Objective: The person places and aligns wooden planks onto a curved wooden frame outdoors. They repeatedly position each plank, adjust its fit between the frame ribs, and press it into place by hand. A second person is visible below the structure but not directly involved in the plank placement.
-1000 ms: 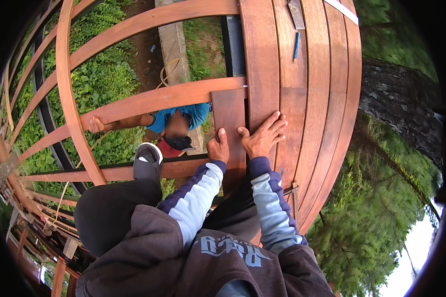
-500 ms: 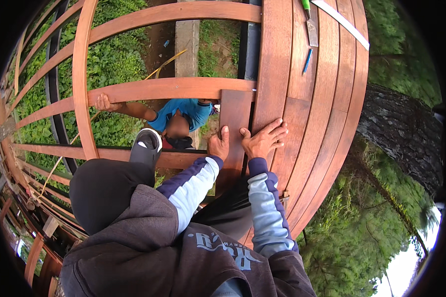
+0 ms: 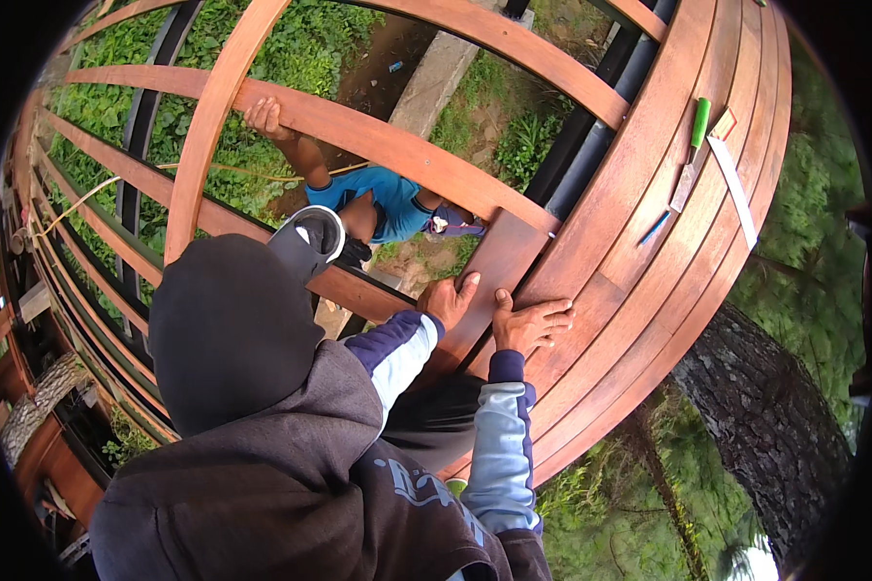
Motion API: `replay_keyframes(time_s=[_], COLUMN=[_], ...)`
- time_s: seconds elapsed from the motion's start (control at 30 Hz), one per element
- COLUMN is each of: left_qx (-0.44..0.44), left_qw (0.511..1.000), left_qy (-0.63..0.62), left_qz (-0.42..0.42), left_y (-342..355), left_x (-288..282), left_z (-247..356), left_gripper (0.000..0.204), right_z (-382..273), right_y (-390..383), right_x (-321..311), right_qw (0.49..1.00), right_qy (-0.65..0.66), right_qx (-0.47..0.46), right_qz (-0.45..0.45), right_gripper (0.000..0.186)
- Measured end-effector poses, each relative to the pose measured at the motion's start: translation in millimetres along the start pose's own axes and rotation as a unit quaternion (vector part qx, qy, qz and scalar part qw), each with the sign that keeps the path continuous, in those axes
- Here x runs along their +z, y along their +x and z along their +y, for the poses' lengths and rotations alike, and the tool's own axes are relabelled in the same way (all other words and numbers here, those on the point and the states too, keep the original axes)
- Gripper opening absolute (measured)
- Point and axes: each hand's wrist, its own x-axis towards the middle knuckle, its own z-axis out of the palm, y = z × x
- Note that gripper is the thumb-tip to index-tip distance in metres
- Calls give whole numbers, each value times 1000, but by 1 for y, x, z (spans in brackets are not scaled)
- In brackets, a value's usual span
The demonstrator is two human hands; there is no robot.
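A short reddish-brown wooden board (image 3: 506, 254) lies across the joists, alongside the finished planks and separated from them by a narrow dark gap. My left hand (image 3: 449, 300) is closed on its left edge, thumb on top, the other fingers partly hidden. My right hand (image 3: 533, 325) rests flat on the neighbouring deck planks (image 3: 606, 281), fingers spread, its thumb close to the gap. Farther up the deck lie a green-handled flat blade tool (image 3: 693, 155), a blue pencil-like stick (image 3: 655, 228) and a try square (image 3: 733, 192) with a pale blade.
Below the open frame, a person in a blue shirt (image 3: 397, 203) has one hand (image 3: 266, 118) on a wooden joist (image 3: 388, 145). Dark metal beams (image 3: 601, 111) run under the joists, with greenery and ground beneath. Beyond the deck's right edge stands a thick tree trunk (image 3: 761, 426).
The view has turned and shifted, so the deck now slants and more of the tools shows. Both my hands keep their places at the short board and planks.
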Motion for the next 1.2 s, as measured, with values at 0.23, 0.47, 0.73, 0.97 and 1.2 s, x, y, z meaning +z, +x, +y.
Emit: replay_keyframes(time_s=[0.23,0.47,0.73,0.97,1.2], left_qx=[-23,-4,-25,-14,-12], left_qw=[1000,1000,999,1000,1000], left_qy=[12,-1,31,20,-1], left_qz=[-16,-2,-16,-6,-6], left_y=[-3,-3,-3,-1,-3], left_x=[-7,-8,-7,-5,-11], left_z=[8,8,8,5,11], left_gripper=[63,61,64,65,64], right_z=[1,-2,-1,-2,-5], right_y=[-1,-2,-1,-2,-3], right_x=[0,-1,0,-2,-5], right_qw=[1000,1000,1000,1000,1000], right_qy=[-14,-20,-23,-3,-20], right_qx=[1,0,2,-1,9], right_qz=[-2,-4,-9,-6,-7], right_gripper=[129,128,128,128,126])
